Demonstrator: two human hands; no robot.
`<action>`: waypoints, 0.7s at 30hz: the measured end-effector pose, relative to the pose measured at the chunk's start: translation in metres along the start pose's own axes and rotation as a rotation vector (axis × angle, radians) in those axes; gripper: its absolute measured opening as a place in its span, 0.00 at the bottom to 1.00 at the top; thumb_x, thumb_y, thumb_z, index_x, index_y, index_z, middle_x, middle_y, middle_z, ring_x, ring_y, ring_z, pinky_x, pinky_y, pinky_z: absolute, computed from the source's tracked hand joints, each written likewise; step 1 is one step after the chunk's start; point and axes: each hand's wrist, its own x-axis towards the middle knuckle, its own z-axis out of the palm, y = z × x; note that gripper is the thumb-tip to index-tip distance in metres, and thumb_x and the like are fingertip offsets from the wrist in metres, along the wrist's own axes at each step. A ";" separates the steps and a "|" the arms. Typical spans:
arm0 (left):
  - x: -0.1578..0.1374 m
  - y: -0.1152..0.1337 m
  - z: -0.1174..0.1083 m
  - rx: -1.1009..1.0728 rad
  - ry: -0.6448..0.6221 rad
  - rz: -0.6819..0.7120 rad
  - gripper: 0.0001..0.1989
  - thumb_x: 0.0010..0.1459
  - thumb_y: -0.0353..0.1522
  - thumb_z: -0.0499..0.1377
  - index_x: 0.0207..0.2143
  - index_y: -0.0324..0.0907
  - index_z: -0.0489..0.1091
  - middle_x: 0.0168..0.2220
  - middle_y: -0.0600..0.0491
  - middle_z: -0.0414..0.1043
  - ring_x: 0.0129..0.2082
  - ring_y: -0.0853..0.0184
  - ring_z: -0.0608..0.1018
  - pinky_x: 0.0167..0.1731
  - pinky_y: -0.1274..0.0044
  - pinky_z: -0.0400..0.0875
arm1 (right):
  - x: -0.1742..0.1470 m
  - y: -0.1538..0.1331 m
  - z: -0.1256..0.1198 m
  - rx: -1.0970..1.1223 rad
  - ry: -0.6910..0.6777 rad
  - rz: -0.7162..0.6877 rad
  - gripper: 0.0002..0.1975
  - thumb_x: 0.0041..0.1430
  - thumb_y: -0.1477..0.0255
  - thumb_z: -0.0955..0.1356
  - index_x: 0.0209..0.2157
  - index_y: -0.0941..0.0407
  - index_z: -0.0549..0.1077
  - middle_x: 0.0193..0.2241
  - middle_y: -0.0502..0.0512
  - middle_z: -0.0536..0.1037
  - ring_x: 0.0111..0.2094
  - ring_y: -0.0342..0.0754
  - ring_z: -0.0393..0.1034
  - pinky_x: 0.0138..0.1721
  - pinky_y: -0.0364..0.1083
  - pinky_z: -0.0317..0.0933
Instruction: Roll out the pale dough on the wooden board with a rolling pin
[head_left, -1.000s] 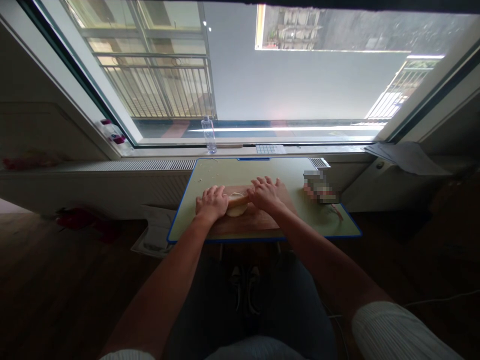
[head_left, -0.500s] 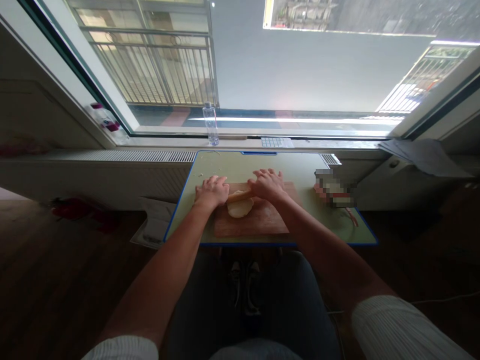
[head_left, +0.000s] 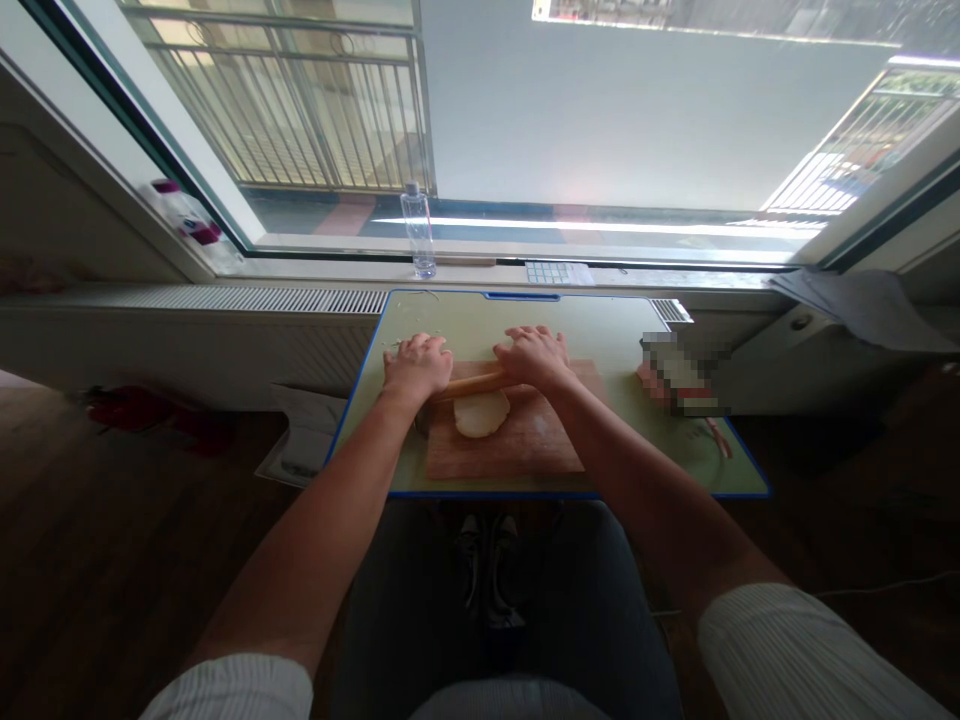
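A wooden rolling pin (head_left: 475, 384) lies crosswise at the far edge of a flat, pale round of dough (head_left: 481, 415). My left hand (head_left: 418, 368) is closed over the pin's left end, fingers bent over the far side. On the right part of the pin sits my right hand (head_left: 534, 356), likewise closed over it with the fingers pointing forward; the pin's right end is hidden beneath. Under the dough is a wooden board (head_left: 517, 450), dusted with pale flour near its middle. The board rests on a small light-green table (head_left: 607, 325) with a blue rim.
A blurred-out item (head_left: 679, 375) lies on the table's right side, with a reddish strip (head_left: 718, 438) beside it. Behind the table, a clear bottle (head_left: 418, 232) stands on the windowsill. Another bottle (head_left: 187, 215) is at the left window corner. Papers (head_left: 862, 305) lie at right.
Both hands have pushed the rolling pin slightly away from me, off the dough's upper part to its far edge. More of the dough shows. The camera view has shifted a little.
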 end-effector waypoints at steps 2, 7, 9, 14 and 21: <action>-0.002 0.001 -0.001 0.008 0.002 0.007 0.26 0.72 0.41 0.48 0.67 0.53 0.74 0.72 0.46 0.68 0.68 0.47 0.71 0.68 0.49 0.64 | -0.001 0.002 0.002 0.005 0.003 -0.001 0.28 0.70 0.59 0.62 0.63 0.51 0.78 0.68 0.60 0.75 0.67 0.65 0.65 0.68 0.67 0.55; -0.010 0.004 -0.004 0.022 0.008 0.041 0.27 0.72 0.42 0.48 0.67 0.50 0.73 0.72 0.45 0.68 0.68 0.47 0.71 0.69 0.49 0.63 | -0.011 0.006 0.005 0.012 0.015 0.002 0.26 0.70 0.58 0.61 0.63 0.48 0.78 0.69 0.57 0.75 0.67 0.64 0.65 0.67 0.67 0.56; -0.013 0.004 -0.004 0.024 0.004 0.050 0.27 0.72 0.42 0.47 0.67 0.50 0.73 0.72 0.45 0.67 0.68 0.46 0.71 0.69 0.49 0.63 | -0.017 0.007 0.005 0.025 0.025 0.000 0.26 0.70 0.59 0.61 0.63 0.48 0.78 0.68 0.57 0.75 0.67 0.64 0.65 0.68 0.67 0.56; -0.019 0.005 -0.003 0.020 -0.012 0.066 0.28 0.72 0.43 0.47 0.68 0.51 0.72 0.73 0.46 0.67 0.70 0.46 0.69 0.69 0.48 0.62 | -0.033 0.007 0.006 0.023 0.049 0.011 0.25 0.72 0.60 0.61 0.64 0.49 0.77 0.69 0.58 0.74 0.67 0.63 0.65 0.69 0.67 0.54; -0.038 0.007 -0.002 0.005 -0.032 0.073 0.31 0.72 0.44 0.44 0.71 0.52 0.69 0.75 0.48 0.64 0.72 0.48 0.67 0.70 0.47 0.60 | -0.057 0.008 0.008 -0.022 0.105 0.000 0.25 0.73 0.61 0.60 0.63 0.49 0.78 0.65 0.59 0.78 0.66 0.64 0.65 0.69 0.68 0.53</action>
